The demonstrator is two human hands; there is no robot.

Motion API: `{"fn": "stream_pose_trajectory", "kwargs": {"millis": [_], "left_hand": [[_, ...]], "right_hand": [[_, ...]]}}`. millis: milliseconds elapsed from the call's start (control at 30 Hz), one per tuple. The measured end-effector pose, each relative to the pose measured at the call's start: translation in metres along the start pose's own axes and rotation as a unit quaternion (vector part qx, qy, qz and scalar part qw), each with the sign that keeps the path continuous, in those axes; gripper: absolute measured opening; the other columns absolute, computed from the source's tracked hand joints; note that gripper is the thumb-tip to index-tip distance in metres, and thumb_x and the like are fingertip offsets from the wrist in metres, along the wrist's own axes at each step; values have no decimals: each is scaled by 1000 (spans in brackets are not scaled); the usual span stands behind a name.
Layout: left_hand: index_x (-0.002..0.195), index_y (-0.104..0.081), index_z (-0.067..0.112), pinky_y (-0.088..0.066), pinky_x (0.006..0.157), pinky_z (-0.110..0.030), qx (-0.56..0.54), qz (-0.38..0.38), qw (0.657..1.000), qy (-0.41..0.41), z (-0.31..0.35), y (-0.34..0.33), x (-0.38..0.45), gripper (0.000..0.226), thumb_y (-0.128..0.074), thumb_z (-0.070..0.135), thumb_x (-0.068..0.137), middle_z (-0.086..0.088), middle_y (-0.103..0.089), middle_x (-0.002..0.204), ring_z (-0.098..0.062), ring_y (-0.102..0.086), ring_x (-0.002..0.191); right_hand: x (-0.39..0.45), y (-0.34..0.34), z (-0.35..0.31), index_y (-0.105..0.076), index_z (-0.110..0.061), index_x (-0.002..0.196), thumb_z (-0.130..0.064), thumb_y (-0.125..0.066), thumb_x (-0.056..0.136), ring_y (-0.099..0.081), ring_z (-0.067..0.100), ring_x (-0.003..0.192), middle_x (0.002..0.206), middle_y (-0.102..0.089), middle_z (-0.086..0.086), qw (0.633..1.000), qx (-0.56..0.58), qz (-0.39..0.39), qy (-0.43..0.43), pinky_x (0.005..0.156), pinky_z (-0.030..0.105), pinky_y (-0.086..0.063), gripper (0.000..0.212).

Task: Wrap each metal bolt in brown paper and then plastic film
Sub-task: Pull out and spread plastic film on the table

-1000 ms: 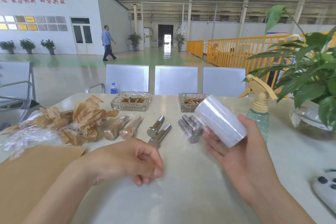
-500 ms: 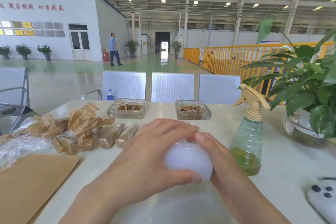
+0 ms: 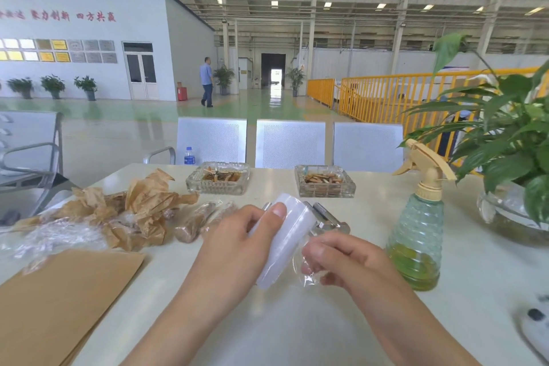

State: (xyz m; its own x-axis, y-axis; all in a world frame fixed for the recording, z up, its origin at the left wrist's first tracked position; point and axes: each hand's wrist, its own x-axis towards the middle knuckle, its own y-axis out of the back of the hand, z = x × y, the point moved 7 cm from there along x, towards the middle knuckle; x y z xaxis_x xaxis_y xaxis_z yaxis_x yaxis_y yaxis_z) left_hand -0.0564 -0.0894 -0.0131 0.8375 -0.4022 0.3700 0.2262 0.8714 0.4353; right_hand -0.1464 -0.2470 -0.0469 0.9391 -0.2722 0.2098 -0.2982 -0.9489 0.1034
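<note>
My left hand (image 3: 237, 249) grips the white roll of plastic film (image 3: 285, 241) above the table, thumb on its upper side. My right hand (image 3: 341, 261) pinches the loose clear end of the film (image 3: 306, 273) just right of the roll. Bare metal bolts (image 3: 326, 220) lie behind the roll, mostly hidden by it. Two wrapped bolts (image 3: 196, 221) lie left of my left hand. Flat brown paper sheets (image 3: 59, 303) sit at the near left.
Crumpled brown paper and clear film (image 3: 124, 217) pile up at the left. Two glass ashtrays (image 3: 218, 178) (image 3: 325, 181) stand at the back. A green spray bottle (image 3: 416, 235) and a potted plant (image 3: 514, 157) stand right; a white remote (image 3: 534, 330) lies near right.
The roll passed from my right hand into my left hand. My right hand now pinches the film's loose end and has drawn it off the roll.
</note>
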Motion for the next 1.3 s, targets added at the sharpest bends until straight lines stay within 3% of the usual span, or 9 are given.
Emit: {"fn": "stream_pose_trajectory", "kwargs": {"millis": [200, 433, 567, 667, 767, 833, 1033, 1133, 1300], "left_hand": [[94, -61, 37, -44, 68, -27, -14, 14, 999, 26, -8, -10, -3, 57, -40, 86, 73, 28, -67, 92, 7, -64, 80], [87, -64, 34, -49, 76, -33, -113, 5, 987, 112, -12, -17, -9, 56, -42, 83, 71, 20, -67, 83, -1, -65, 81], [85, -66, 17, -52, 97, -47, -250, -38, 945, 209, -25, -29, -2, 33, -49, 41, 102, -11, -68, 103, -27, -65, 82], [80, -63, -2, -56, 82, -28, -315, -55, 913, 254, -36, -36, -1, 48, -46, 35, 105, -25, -62, 80, -22, -59, 70], [90, -77, 14, -54, 78, -31, -369, -78, 873, 310, -33, -48, -7, 53, -60, 64, 88, -10, -71, 71, -23, -68, 64], [92, -73, 13, -56, 62, -20, -366, -78, 878, 299, -35, -46, -8, 43, -72, 53, 80, -3, -73, 63, -16, -70, 55], [109, -75, 12, -61, 53, -32, -395, -65, 868, 294, -37, -29, -12, 40, -74, 45, 86, -18, -77, 90, -25, -73, 63], [95, -81, 17, -58, 48, -32, -425, -56, 851, 305, -41, -23, -8, 36, -62, 49, 94, -21, -77, 97, -27, -73, 60], [90, -80, 18, -55, 48, -27, -388, -61, 865, 313, -46, -4, -3, 37, -58, 48, 95, -7, -73, 73, -19, -68, 55]], "right_hand": [[3, 3, 10, -76, -29, 79, -72, -67, 67, -76, 23, 81, 85, -78, 10, 993, 83, 42, -68, 69, 32, -56, 45], [1, 13, 12, -67, -23, 68, -21, -65, 90, -72, 19, 74, 75, -73, 7, 988, 105, 101, -51, 72, 31, -51, 23], [4, 6, 8, -62, -24, 60, -23, -66, 77, -70, 21, 73, 75, -72, 8, 982, 169, 79, -41, 72, 30, -51, 18], [5, 4, 7, -57, -23, 58, -16, -61, 83, -69, 23, 69, 78, -71, 12, 973, 218, 79, -21, 74, 32, -51, 26], [4, 11, 5, -58, -21, 61, -6, -50, 95, -68, 25, 68, 73, -71, 15, 974, 206, 94, 19, 72, 29, -54, 38], [3, 18, 4, -57, -20, 62, -7, -49, 96, -67, 21, 68, 62, -65, 11, 976, 172, 127, 42, 76, 31, -52, 37], [0, 43, 9, -48, -18, 55, -8, -54, 88, -56, 15, 50, 52, -37, 3, 955, 185, 233, 14, 77, 39, -50, 35], [0, 48, 15, -53, -20, 58, -8, -56, 91, -48, 14, 47, 52, -34, -2, 948, 207, 243, -11, 72, 35, -49, 35], [5, 49, 21, -69, -8, 112, -4, -53, 99, -40, 15, 54, 49, -31, -4, 945, 249, 210, -39, 71, 32, -50, 21]]}}
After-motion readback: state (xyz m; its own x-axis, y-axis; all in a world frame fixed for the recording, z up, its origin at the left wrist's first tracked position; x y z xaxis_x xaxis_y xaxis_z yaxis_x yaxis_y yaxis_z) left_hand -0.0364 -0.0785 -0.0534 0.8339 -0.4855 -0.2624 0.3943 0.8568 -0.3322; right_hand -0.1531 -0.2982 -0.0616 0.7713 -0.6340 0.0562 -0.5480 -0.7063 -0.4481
